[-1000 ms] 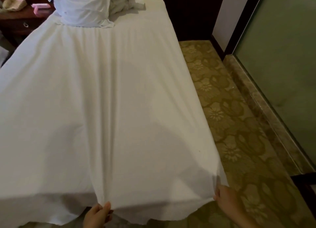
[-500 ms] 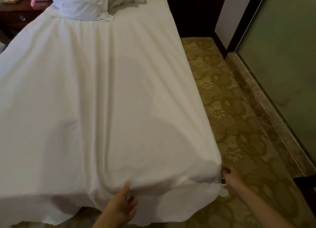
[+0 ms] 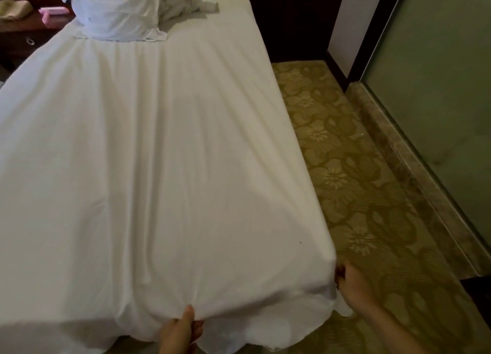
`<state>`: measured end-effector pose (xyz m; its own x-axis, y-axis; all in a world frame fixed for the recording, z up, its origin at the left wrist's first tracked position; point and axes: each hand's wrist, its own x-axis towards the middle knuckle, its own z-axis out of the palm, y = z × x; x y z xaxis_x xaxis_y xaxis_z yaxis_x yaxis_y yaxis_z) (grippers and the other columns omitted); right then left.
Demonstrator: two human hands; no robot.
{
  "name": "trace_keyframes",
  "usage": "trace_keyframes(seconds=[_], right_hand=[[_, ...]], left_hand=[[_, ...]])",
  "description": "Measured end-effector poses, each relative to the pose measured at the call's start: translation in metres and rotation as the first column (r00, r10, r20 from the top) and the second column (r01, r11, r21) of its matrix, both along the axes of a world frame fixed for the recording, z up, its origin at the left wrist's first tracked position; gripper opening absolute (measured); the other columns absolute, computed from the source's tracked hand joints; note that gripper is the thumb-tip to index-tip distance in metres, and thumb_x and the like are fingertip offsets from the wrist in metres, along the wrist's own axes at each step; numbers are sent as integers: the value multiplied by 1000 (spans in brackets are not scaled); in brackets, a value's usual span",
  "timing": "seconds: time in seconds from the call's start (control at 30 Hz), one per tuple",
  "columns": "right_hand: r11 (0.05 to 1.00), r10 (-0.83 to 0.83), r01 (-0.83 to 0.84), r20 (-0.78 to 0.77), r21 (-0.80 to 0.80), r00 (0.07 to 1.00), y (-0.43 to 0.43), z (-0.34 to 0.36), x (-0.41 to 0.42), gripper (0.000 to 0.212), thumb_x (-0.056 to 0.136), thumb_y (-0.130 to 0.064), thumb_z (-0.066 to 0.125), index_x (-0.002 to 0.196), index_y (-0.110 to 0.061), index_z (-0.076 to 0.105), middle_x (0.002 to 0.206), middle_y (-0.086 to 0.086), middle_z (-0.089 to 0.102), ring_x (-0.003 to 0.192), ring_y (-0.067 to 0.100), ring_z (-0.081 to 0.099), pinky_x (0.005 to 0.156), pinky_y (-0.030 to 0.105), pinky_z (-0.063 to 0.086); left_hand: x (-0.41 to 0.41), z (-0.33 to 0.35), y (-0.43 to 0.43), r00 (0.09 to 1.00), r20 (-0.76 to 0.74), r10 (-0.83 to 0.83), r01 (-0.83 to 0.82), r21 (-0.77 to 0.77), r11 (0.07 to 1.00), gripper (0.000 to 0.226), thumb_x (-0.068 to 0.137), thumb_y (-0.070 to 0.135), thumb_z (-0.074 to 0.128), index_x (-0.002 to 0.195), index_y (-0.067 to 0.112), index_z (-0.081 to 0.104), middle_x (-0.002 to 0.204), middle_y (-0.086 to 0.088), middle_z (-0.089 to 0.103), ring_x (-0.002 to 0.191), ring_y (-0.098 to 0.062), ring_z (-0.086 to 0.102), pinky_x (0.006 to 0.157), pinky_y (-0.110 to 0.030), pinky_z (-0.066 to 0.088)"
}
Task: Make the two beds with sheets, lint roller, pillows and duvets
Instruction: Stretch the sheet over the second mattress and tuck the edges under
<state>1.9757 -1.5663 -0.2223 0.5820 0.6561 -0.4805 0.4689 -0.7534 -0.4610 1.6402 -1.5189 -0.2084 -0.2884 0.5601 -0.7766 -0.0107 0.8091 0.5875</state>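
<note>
One white sheet [image 3: 159, 167] lay over the bed [image 3: 245, 21], its long side running from the near end by you to the far end. Your left hand [image 3: 183, 332] held its near edge, thumb on top and fingers curled under, and your right hand [image 3: 353, 282] pinched it at the near right corner. One pillow [image 3: 117, 10] and one crumpled white bundle [image 3: 183, 5] sat at the far end.

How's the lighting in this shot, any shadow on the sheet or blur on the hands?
Head view: the sheet is bright, with a soft shadow near its foot; the carpet is dim; the left hand and right hand look slightly soft.
</note>
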Motion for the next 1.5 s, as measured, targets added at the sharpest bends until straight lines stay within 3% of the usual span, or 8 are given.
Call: trace_keyframes(seconds=[0.23, 0.63, 0.77, 0.87, 1.0, 1.2, 1.33, 1.5], right_hand=[[993, 112, -107, 92, -56, 989, -9, -6, 6, 12, 94, -18, 48, 87, -17, 57, 95, 7, 66, 84, 22, 61, 77, 35, 50], [921, 347, -292, 207, -256, 915, -8, 0, 19, 20, 97, -17, 43, 105, -15, 61, 107, 5, 65, 96, 20, 61, 69, 24, 39], [968, 183, -155, 135, -197, 974, -6, 3, 17, 15, 96, -25, 47, 98, -19, 61, 103, 7, 67, 90, 23, 62, 70, 29, 47], [994, 82, -99, 292, 44, 953, 3, 25, 0, 26, 98, -23, 43, 119, -14, 54, 115, 8, 59, 100, 24, 57, 75, 28, 42], [833, 364, -476, 369, 281, 855, 7, 35, -41, 56, 95, -42, 27, 145, -18, 35, 152, 5, 30, 140, 21, 25, 109, 33, 28], [797, 496, -593, 435, 115, 751, -43, 20, -73, 66, 81, -37, 65, 141, -23, 39, 155, 10, 24, 144, 27, 10, 100, 40, 41], [757, 325, -583, 604, 295, 728, -30, 42, -82, 19, 82, -31, 48, 82, -24, 65, 103, -1, 64, 96, 17, 57, 67, 28, 56], [749, 635, -635, -67, -190, 769, -63, 56, -107, 38, 91, -24, 53, 129, -34, 49, 111, 6, 59, 89, 13, 54, 80, 19, 40]], left_hand=[[-18, 11, -12, 993, -45, -107, 110, 56, 992, 33, 93, 5, 55, 65, -13, 58, 66, -23, 64, 62, -22, 56, 32, -12, 40], [-8, 4, -12, 999, 39, -28, 27, 24, 999, 27, 96, 7, 48, 119, -8, 48, 83, -17, 58, 80, -32, 56, 67, -29, 53], [-19, -5, -23, 982, -127, -142, 132, -85, 988, 24, 95, 2, 49, 72, -4, 54, 66, -11, 55, 63, -26, 50, 61, -34, 55], [-6, 3, -31, 779, -531, -334, 453, 107, 885, 20, 85, 10, 66, 69, 9, 54, 61, -7, 55, 60, -25, 51, 69, -28, 45], [34, 22, -21, 528, -765, -370, 845, 430, 317, 27, 79, 28, 50, 103, 19, 60, 104, -1, 56, 96, -15, 52, 83, -22, 42], [34, 23, -23, -201, -673, -711, 978, -181, -105, 24, 85, 26, 54, 107, 23, 61, 131, -7, 48, 114, -25, 56, 90, -30, 48], [29, 37, -16, -67, -692, -719, 997, -79, -17, 50, 77, 49, 27, 94, 20, 64, 102, 0, 61, 93, -14, 64, 73, -23, 44], [45, 78, 15, 141, -586, -798, 990, 79, 117, 42, 82, 37, 32, 103, 17, 61, 107, -2, 59, 100, -20, 57, 85, -23, 39]])
